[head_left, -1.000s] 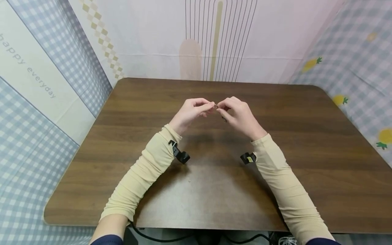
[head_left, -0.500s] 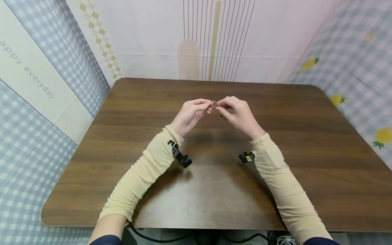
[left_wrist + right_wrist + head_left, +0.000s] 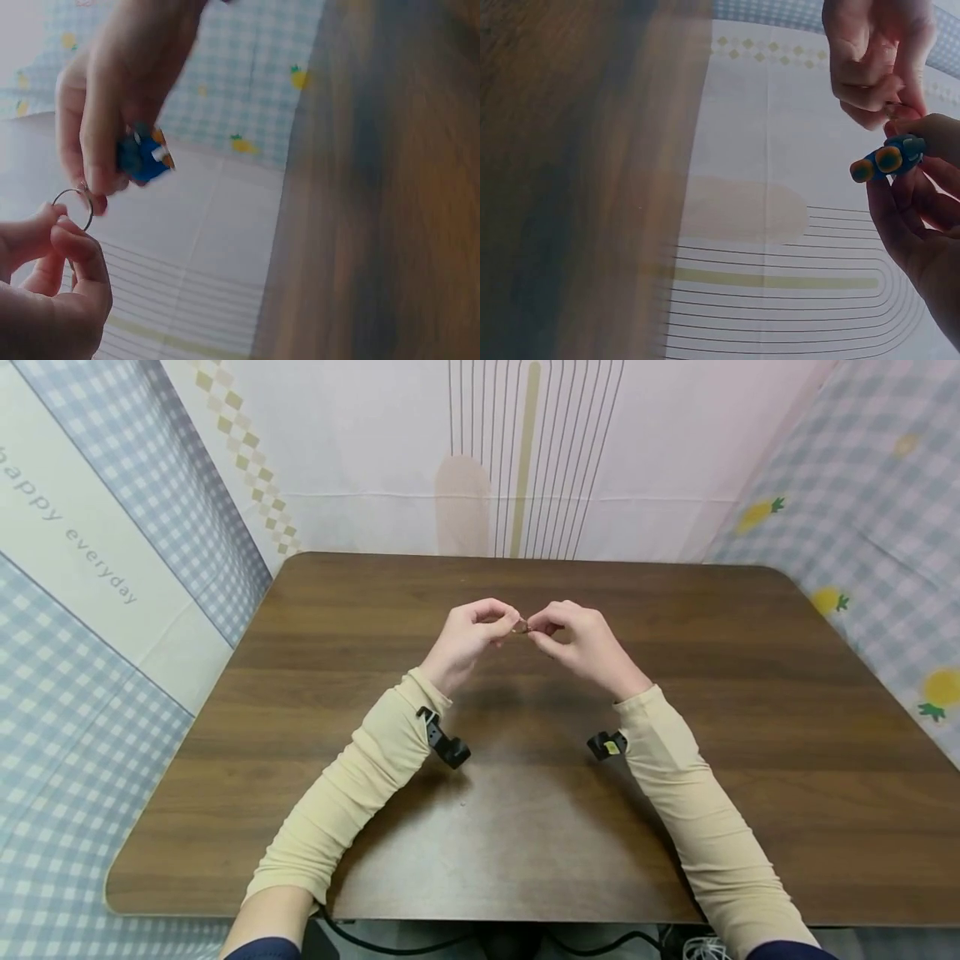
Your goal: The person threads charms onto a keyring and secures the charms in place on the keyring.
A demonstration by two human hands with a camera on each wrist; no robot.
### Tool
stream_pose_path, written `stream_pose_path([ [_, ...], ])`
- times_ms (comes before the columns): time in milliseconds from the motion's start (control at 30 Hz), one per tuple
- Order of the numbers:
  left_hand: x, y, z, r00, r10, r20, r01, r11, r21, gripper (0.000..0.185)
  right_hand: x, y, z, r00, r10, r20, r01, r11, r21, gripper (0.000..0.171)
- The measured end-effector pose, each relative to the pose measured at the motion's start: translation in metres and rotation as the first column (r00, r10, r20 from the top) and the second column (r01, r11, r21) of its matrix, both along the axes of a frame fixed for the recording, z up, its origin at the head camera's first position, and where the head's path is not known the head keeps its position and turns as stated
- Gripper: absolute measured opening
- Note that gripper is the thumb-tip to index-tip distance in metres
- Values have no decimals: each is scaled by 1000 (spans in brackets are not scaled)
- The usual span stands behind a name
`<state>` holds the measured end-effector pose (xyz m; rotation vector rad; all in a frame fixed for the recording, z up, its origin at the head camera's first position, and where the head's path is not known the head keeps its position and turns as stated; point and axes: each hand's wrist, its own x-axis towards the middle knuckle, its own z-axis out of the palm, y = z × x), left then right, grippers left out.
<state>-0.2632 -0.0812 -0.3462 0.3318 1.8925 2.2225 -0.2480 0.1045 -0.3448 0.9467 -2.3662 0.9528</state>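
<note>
The left hand [image 3: 467,637] is pinching a thin metal ring [image 3: 73,209] between its thumb and forefinger, and the other fingers are curling loosely under it. The right hand [image 3: 585,642] is meeting it from the other side: its fingertips are pinching the same ring, so both hands are touching each other at that point, raised above the middle of the table [image 3: 750,710]. In the right hand there is also a small blue figure [image 3: 144,156], which is sitting against the fingers just beside the ring; from the right wrist view it is showing two round orange ends [image 3: 877,163]. I cannot tell if the figure is already fastened to the ring or only lying next to it. Both forearms are wearing cream sleeves [image 3: 352,785], and a small black camera mount [image 3: 446,743] is sitting at each wrist. The hands are not touching the table. It is dark brown with a wood grain. Around it, cloth is hanging like walls: blue-white checked cloth with the words "happy everyday" [image 3: 71,539] at the left, pale pink cloth with thin curved lines [image 3: 532,452] behind, and checked cloth with yellow pineapples [image 3: 937,693] at the right.
</note>
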Motion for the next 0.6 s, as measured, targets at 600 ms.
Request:
stream_pose_path([
  [600,-6,-4,-5,983,-164,88,168,985,-39,27,-3,2,-2,1000,-16,17,16,1000,-16,5],
])
